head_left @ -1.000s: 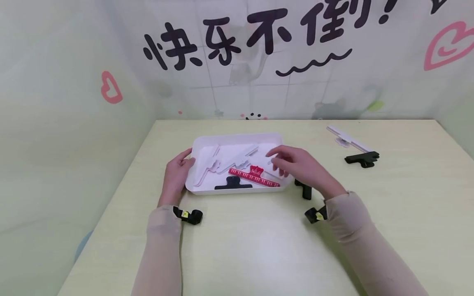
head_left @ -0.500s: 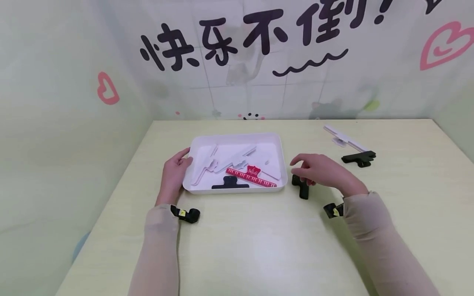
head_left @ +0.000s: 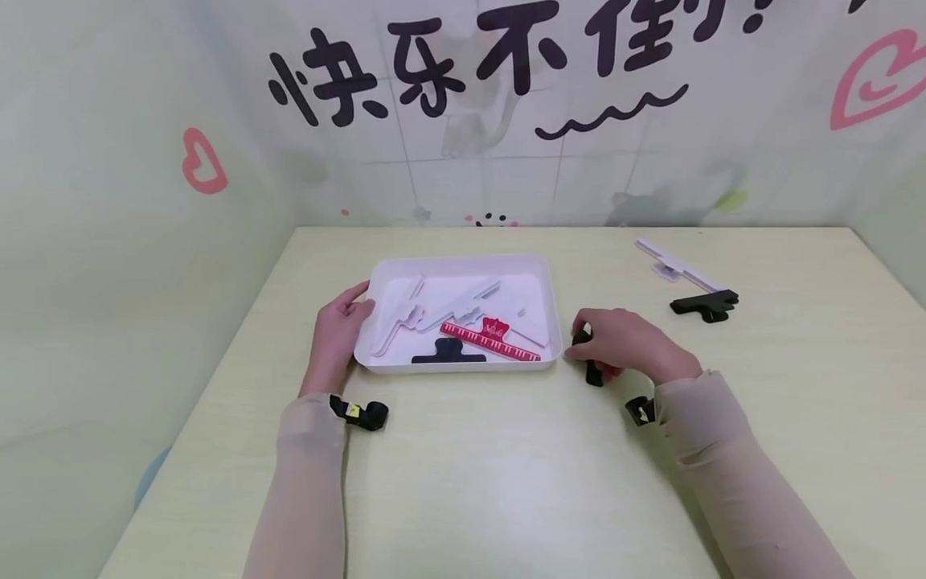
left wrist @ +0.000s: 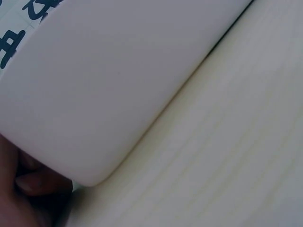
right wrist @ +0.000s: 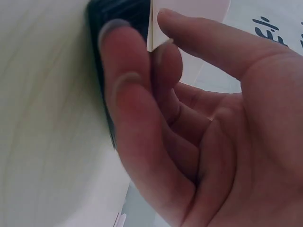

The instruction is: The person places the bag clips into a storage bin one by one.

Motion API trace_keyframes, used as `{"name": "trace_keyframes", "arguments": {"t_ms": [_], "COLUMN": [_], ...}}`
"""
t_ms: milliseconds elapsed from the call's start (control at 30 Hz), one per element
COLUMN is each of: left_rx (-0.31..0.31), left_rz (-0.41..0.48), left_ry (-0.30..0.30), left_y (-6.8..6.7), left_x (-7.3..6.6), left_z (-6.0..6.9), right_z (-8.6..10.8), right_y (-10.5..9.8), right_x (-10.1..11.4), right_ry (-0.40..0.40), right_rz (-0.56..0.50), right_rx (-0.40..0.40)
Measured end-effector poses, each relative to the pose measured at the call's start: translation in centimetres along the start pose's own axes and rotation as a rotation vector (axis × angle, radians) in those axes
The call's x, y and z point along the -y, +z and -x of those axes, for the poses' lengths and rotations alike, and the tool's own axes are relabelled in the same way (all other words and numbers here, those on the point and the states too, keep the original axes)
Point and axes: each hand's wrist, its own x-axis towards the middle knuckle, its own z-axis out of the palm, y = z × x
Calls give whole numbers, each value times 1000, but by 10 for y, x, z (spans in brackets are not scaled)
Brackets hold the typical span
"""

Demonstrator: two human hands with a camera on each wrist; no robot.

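My left hand (head_left: 336,331) holds the left end of a white tray (head_left: 463,368), thumb at the rim. The tray wall (left wrist: 113,90) fills much of the left wrist view. My right hand (head_left: 631,341) is at a black clip (head_left: 594,375) on the table, just right of the tray. Its fingers curl around the clip's upper part and hide some of it. Inside the tray lie a red clip with a piano-key pattern (head_left: 492,341), a black clip (head_left: 448,352) and several white clips, one of them a long white clip (head_left: 401,318).
At the back right of the table (head_left: 463,474), a long white clip (head_left: 680,265) and another black clip (head_left: 705,305) lie close together. A printed cloth (head_left: 470,177) hangs behind the table's far edge.
My right hand has moved from over the tray's right end out to the right, then down to the black clip. My left hand stays at the tray.
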Motion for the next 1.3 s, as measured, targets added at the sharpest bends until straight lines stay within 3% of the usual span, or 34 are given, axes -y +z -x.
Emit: {"name": "trace_keyframes", "arguments": {"t_ms": [433,600,733,967,1300], "left_rx": [6,2,0,10,13], "left_rz": [26,22,27,34,9], "left_ry": [-19,-33,-27,-36,-10], "left_y": [-6,-6,-4,-1,0], "left_x": [2,5,5,3,-1], "left_z": [2,3,3,3,1], "right_z": [-4,-8,-12,-18,-24], "right_y": [-11,-14,-14,-8,1], "right_x": [-4,-12,-20,-35,-54], "right_ry": [-56,-59,-78,-105,-262], "right_rz": [-86,-164,-289,-541,-881], "right_rx": [65,32,11,51,54]}}
